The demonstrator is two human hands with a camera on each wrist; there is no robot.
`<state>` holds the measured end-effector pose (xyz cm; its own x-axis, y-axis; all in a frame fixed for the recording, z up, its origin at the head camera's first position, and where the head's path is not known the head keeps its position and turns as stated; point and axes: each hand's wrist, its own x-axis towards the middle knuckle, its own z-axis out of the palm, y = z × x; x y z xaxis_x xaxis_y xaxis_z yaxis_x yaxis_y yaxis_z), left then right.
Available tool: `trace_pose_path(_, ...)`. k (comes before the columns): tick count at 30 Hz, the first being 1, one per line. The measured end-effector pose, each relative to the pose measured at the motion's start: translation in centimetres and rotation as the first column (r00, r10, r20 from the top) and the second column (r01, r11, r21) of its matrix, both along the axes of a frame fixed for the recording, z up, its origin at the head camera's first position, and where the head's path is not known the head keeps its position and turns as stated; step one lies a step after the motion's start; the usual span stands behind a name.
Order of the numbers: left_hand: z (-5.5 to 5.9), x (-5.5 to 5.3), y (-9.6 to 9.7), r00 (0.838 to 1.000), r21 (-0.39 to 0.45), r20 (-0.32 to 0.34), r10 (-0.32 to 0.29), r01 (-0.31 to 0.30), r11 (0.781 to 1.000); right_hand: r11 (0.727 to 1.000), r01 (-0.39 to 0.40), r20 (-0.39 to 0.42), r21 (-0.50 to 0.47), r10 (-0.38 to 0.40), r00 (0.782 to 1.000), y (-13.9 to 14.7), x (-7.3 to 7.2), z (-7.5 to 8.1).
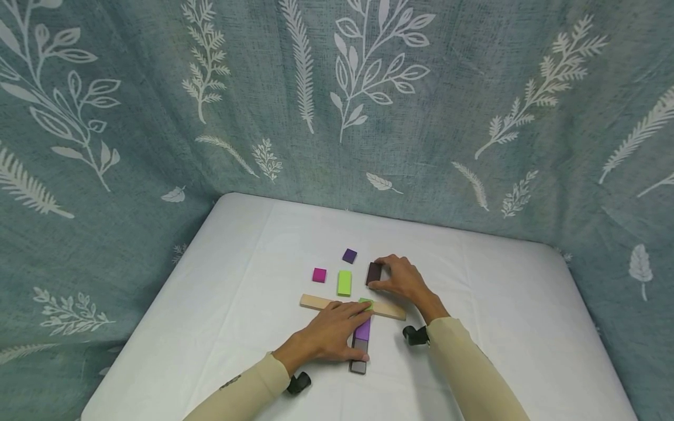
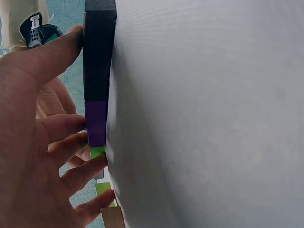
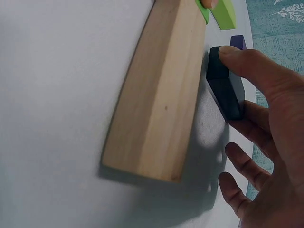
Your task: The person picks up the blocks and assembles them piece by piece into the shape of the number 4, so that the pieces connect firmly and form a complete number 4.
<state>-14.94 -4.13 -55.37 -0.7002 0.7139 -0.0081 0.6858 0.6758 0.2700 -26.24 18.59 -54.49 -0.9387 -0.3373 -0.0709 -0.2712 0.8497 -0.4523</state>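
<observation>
A line of blocks runs toward the person: a green block [image 1: 367, 303] overlapping a long wooden plank [image 1: 391, 310], a purple block [image 1: 363, 330], then dark grey blocks [image 1: 358, 368]. Over this line my left hand [image 1: 332, 331] lies with fingers spread. Its thumb touches the dark grey part, while the fingertips rest along the purple block [image 2: 96, 122], the green block and the plank. Beyond the plank, my right hand [image 1: 403, 279] pinches a dark rectangular block [image 1: 373, 273] between thumb and fingers. In the right wrist view, the thumb is at one end of that dark block [image 3: 226, 88].
Past the plank, a lime green block [image 1: 344, 283] lies left of the dark block. A magenta block [image 1: 319, 275] and a dark purple block [image 1: 350, 255] are nearby. The white table [image 1: 505, 327] meets a leaf-patterned curtain [image 1: 316, 164] at the back.
</observation>
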Motion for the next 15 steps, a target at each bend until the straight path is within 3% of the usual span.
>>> trace_pose_path(15, -0.15, -0.03, 0.09, 1.0, -0.015, 0.01, 0.007, -0.007, 1.0, 1.0, -0.029, -0.002, 0.01, 0.029, 1.0, 0.09, 0.94, 0.26)
